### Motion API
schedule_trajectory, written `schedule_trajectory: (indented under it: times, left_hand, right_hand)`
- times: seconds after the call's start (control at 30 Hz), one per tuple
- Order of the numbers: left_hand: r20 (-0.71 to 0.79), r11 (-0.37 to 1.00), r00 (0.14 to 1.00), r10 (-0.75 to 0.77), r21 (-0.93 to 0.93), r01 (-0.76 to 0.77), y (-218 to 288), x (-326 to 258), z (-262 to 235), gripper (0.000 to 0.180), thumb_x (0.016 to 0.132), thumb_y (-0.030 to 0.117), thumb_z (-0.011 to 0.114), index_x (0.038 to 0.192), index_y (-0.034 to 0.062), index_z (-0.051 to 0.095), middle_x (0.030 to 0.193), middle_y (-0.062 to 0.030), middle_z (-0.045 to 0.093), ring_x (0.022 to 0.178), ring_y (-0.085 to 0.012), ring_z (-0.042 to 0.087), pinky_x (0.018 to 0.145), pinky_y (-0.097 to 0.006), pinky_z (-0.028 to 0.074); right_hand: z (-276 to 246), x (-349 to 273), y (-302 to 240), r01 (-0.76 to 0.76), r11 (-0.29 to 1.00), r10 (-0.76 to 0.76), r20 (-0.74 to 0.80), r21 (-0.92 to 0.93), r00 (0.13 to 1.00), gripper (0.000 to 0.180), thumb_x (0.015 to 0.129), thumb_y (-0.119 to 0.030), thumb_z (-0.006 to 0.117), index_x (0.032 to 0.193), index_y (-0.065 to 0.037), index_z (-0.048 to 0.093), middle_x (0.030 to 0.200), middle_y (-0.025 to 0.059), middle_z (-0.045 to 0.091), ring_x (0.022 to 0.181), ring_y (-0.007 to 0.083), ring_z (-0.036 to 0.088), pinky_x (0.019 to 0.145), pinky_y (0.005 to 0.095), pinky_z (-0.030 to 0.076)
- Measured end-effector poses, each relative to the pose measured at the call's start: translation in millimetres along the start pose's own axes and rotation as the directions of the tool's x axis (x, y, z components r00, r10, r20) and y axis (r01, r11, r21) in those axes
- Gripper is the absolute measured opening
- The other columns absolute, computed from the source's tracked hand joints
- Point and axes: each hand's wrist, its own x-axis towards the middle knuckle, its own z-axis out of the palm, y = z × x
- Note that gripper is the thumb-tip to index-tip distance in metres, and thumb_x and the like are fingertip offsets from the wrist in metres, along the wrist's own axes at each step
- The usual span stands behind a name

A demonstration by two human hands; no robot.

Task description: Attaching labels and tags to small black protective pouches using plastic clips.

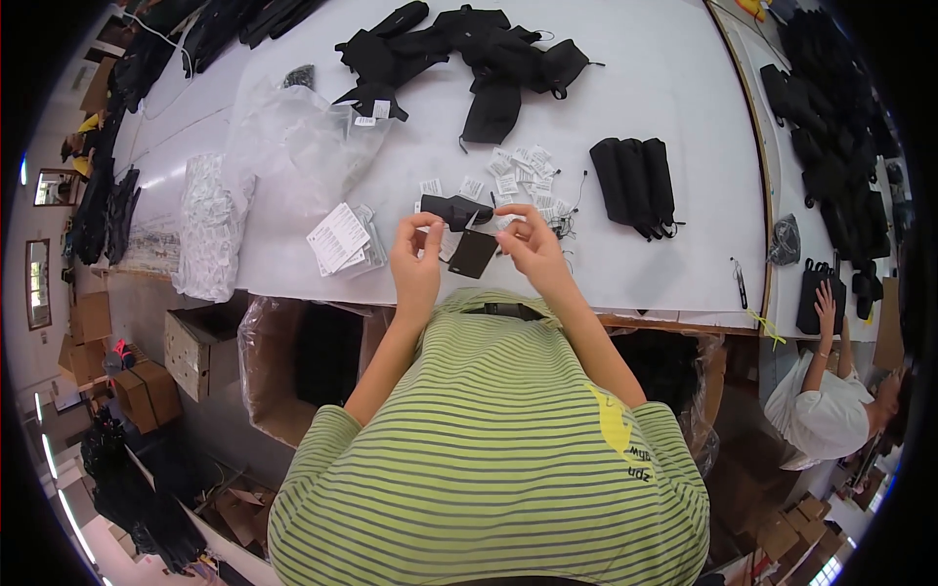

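In front of my chest a black card-like hang tag [473,255] hangs tilted over the table. My right hand [533,250] is closed, its thumb at the tag's upper right corner and its index finger by a small black pouch [451,211]. On the other side my left hand [418,259] is closed in a pinch beside the pouch; what its fingertips hold is too small to make out. Beyond my hands lie loose white labels [525,174], with thin black cords among them. Left of my left hand sits a stack of white printed cards [339,239].
Black pouches [633,184] lie in a row at right; more black pieces [489,63] are heaped at the far side. A clear plastic bag [313,146] and bundled white labels [210,230] lie at left. Boxes stand below the table edge. Another person [821,415] works at far right.
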Motion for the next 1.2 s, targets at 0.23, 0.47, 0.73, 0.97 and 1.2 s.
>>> schedule_trajectory:
  times: [0.23, 0.47, 0.73, 0.97, 1.2]
  left_hand:
    - [0.224, 0.864, 0.972, -0.064, -0.476, 0.166, 39, 0, -9, 0.009, 0.093, 0.011, 0.054, 0.096, 0.0024, 0.054, 0.076, 0.0008, 0.058, 0.058, -0.0032, 0.043, 0.055, -0.018, 0.035]
    - [0.238, 0.934, 0.958, -0.163, -0.274, 0.227, 67, -3, -5, 0.013, 0.084, 0.008, 0.067, 0.095, 0.0003, 0.066, 0.063, 0.006, 0.057, 0.053, 0.0026, 0.04, 0.049, -0.015, 0.024]
    - [0.236, 0.939, 0.962, -0.14, -0.276, 0.205, 76, -10, -8, 0.012, 0.081, 0.008, 0.069, 0.092, 0.0032, 0.069, 0.057, 0.0083, 0.052, 0.047, 0.0024, 0.028, 0.044, -0.019, 0.015]
    - [0.22, 0.925, 0.967, -0.125, -0.326, 0.194, 82, -15, -12, 0.011, 0.084, 0.009, 0.067, 0.092, 0.0007, 0.067, 0.066, 0.0021, 0.061, 0.056, 0.0026, 0.043, 0.049, -0.015, 0.026]
    - [0.331, 0.957, 0.932, -0.151, -0.186, 0.221, 56, -13, -13, 0.013, 0.088, 0.012, 0.063, 0.091, -0.0001, 0.062, 0.08, -0.0038, 0.068, 0.07, -0.003, 0.058, 0.062, -0.016, 0.04]
  right_hand:
    - [-16, -11, -15, 0.016, 0.925, 0.013, -0.073, 0.38, 0.997, 0.012, 0.087, -0.013, 0.062, 0.096, -0.008, 0.057, 0.076, 0.0014, 0.064, 0.051, 0.0019, 0.04, 0.046, 0.0169, 0.029]
    - [5, -30, -16, 0.149, 0.944, -0.088, 0.211, -0.293, 0.973, 0.015, 0.083, -0.017, 0.067, 0.092, -0.008, 0.059, 0.07, 0.0023, 0.063, 0.053, 0.0082, 0.052, 0.05, 0.0249, 0.041]
    - [23, -18, -1, 0.343, 0.708, -0.339, 0.129, -0.617, 0.932, 0.024, 0.078, -0.023, 0.071, 0.09, -0.012, 0.054, 0.062, 0.0015, 0.055, 0.053, 0.0192, 0.056, 0.048, 0.0324, 0.042]
    - [28, -6, 1, 0.334, 0.747, -0.377, 0.047, -0.575, 0.925, 0.016, 0.082, -0.021, 0.068, 0.087, -0.009, 0.058, 0.066, 0.0024, 0.061, 0.052, 0.0159, 0.057, 0.047, 0.0285, 0.042]
    - [16, -7, -4, -0.042, 0.936, 0.037, 0.021, 0.348, 0.999, 0.023, 0.09, -0.024, 0.063, 0.082, -0.002, 0.059, 0.077, 0.0087, 0.068, 0.057, 0.0101, 0.061, 0.047, 0.0209, 0.042]
